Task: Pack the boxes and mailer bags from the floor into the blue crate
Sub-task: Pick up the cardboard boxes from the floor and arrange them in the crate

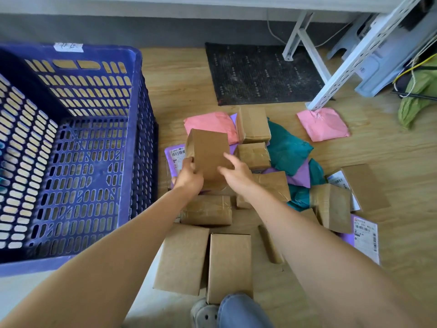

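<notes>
A tall brown cardboard box (208, 152) is held upright above the pile, just right of the blue crate (132, 129). My left hand (189, 177) grips its lower left edge. My right hand (236, 171) touches its right side with the fingers spread. Several more cardboard boxes (229, 263) lie on the wooden floor around and below my hands. Mailer bags lie among them: a pink mailer bag (210, 124), a teal mailer bag (287, 150) and a purple mailer bag (301, 175). The crate's slotted floor shows through, with nothing on the part I can see.
A second pink mailer bag (322, 124) lies apart at the right. A black doormat (262, 73) lies behind the pile. White metal shelf legs (314, 60) and a green bag (418, 98) stand at the far right. My knee and shoe (205, 313) are at the bottom edge.
</notes>
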### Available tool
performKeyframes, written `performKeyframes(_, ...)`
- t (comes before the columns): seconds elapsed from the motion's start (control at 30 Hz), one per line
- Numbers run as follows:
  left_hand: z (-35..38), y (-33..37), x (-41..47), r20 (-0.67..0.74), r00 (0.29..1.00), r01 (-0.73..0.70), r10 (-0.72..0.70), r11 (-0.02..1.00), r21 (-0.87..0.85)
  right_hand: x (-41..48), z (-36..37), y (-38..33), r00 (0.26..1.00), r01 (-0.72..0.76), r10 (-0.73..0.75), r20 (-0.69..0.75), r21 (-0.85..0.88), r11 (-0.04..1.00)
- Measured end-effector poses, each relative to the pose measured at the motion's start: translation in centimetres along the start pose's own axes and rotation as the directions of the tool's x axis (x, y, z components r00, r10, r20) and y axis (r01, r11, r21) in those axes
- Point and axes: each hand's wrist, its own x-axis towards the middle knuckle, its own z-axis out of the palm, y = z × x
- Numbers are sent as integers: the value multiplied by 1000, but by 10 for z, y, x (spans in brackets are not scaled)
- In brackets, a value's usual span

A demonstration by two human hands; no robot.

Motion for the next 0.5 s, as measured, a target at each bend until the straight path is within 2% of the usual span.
performKeyframes(0.1,-11,17,-22,-9,996,-91,91,993,-76,-19,-15,-14,999,10,-9,-32,20,1000)
performKeyframes(0.3,-41,47,-72,-11,974,-228,228,969,-94,-72,-39,-49,995,21,-9,-98,119,993)
performKeyframes(0.5,-83,66,-135,-47,928,-371,370,905,-209,-132,-56,-96,984,134,-116,-137,130,982)
